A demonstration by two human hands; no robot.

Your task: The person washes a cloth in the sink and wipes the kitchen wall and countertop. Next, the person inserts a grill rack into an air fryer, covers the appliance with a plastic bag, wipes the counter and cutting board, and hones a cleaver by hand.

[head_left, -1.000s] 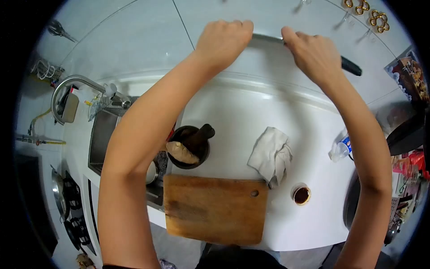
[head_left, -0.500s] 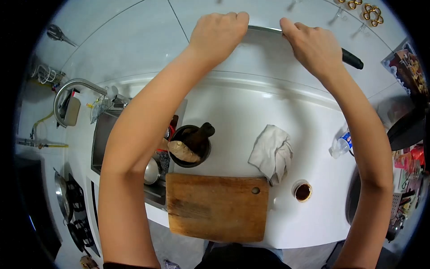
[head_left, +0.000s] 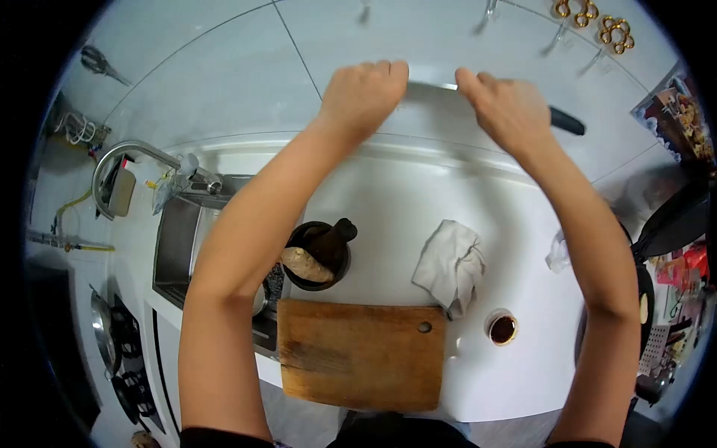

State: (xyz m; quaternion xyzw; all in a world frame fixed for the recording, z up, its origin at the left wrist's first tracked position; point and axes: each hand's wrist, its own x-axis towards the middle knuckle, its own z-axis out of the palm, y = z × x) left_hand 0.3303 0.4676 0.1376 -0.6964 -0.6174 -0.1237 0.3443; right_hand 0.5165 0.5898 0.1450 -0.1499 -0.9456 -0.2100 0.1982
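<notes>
Both my hands are raised in front of the tiled wall, holding a kitchen knife level between them. My left hand is closed on the far end of its blade. My right hand is closed on the blade near the black handle, which sticks out to the right. A thin bright strip of metal shows between the hands; the rest of the blade is hard to make out. Below, a wooden cutting board lies at the counter's front edge. A crumpled pale cloth rests behind its right corner.
A dark mortar holds a pestle and a piece of ginger. Right of the board stands a small cup of dark liquid. The sink and faucet are at left, a black pan at right.
Both hands and the knife appear lower in view and slightly to the left. The counter things sit a little lower in view too, so the head camera has tilted up slightly.
</notes>
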